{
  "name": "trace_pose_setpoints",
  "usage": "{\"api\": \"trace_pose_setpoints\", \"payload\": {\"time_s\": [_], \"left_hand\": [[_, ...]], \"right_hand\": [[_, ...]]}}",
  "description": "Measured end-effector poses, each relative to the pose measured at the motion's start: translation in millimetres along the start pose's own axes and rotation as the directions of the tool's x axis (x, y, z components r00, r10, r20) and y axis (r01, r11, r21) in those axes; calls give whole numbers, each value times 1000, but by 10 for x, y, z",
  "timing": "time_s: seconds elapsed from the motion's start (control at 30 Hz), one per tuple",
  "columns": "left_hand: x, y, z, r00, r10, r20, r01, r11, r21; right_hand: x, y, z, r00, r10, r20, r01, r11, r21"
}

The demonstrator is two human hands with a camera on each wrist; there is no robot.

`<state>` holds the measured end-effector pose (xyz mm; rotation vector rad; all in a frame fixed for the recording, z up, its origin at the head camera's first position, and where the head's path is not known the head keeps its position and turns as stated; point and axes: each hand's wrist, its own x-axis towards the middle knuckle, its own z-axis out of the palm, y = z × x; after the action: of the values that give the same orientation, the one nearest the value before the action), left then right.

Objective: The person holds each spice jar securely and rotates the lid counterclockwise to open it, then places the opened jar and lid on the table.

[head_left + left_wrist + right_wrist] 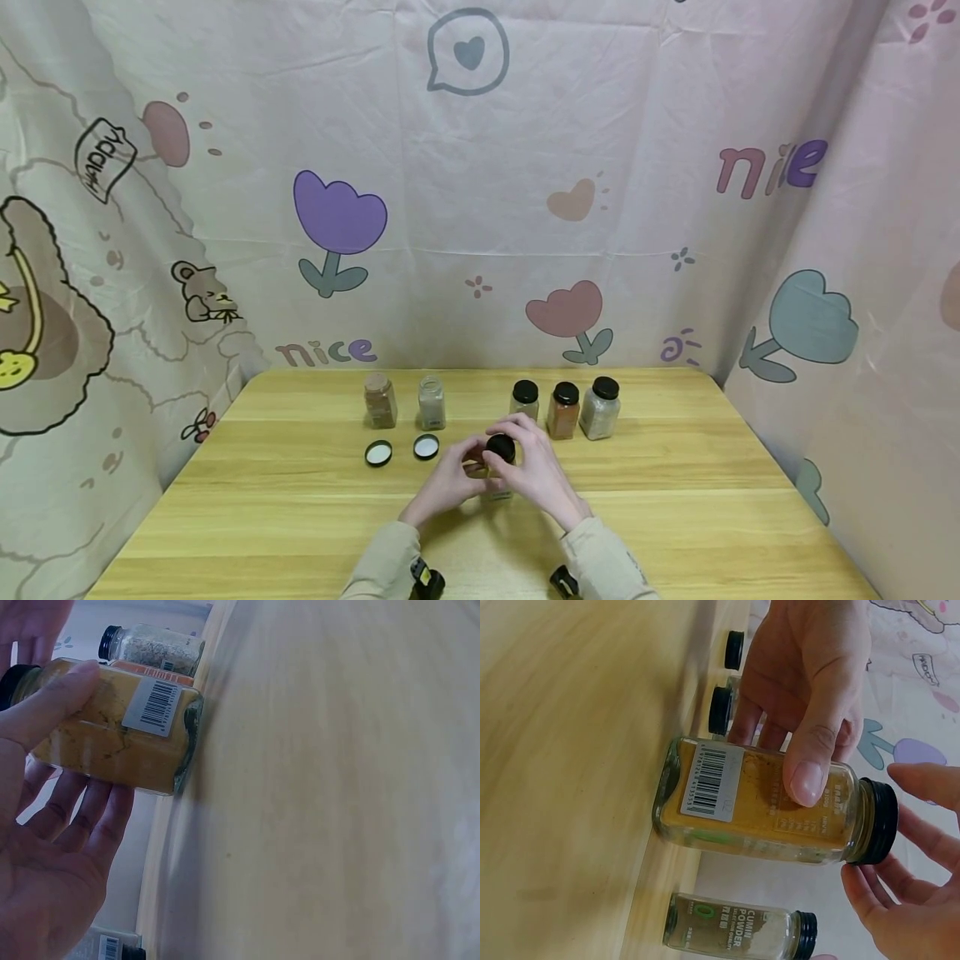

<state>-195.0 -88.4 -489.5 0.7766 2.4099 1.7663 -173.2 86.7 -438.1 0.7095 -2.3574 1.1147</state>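
Both hands on one jar of yellow powder [497, 477] standing upright on the wooden table [675, 517], near the table's middle, toward the person's edge. Left hand [448, 479] wraps the glass body: thumb pressed on the front, other fingers round the far side, per left-wrist view [112, 731]. Right hand [531, 467] sits on the jar's black cap [500, 447], fingers curled round it; the right-wrist view [877, 821] shows fingertips at the cap rim, so clamped on the cap. Jar base is flat on the wood, barcode label low on its side. Surroundings, clock positions taken from the held jar: at 12 to 2 o'clock, a row of three capped jars, pale one [525, 401], orange-red one [563, 411], whitish coarse one [600, 408], the nearest just behind the right hand's fingers, so tight clearance on that side. At 10 to 11 o'clock, two uncapped jars, brown-filled [380, 401] and beige-filled [431, 402], with two loose black lids [378, 453] [426, 447] lying white-liner-up on the table in front of them; the nearer lid is close to the left hand's knuckles but apart. Right-wrist view shows the cumin-labelled jar [739, 934] beside the held jar, not touching. Printed curtain [480, 208] closes off the back and both sides.
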Motion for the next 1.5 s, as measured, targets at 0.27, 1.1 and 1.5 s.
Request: {"api": "trace_pose_setpoints", "payload": {"time_s": [0.27, 1.1, 1.5], "left_hand": [[19, -24, 18, 1000, -8, 1, 8, 1000, -22], [1, -8, 7, 1000, 3, -2, -3, 1000, -7], [9, -8, 16, 1000, -16, 4, 17, 999, -34]], "right_hand": [[2, -1, -12, 1000, 11, -18, -11, 1000, -7], [-3, -6, -20, 1000, -9, 15, 9, 1000, 5], [4, -29, -19, 998, 63, -25, -62, 998, 15]]}}
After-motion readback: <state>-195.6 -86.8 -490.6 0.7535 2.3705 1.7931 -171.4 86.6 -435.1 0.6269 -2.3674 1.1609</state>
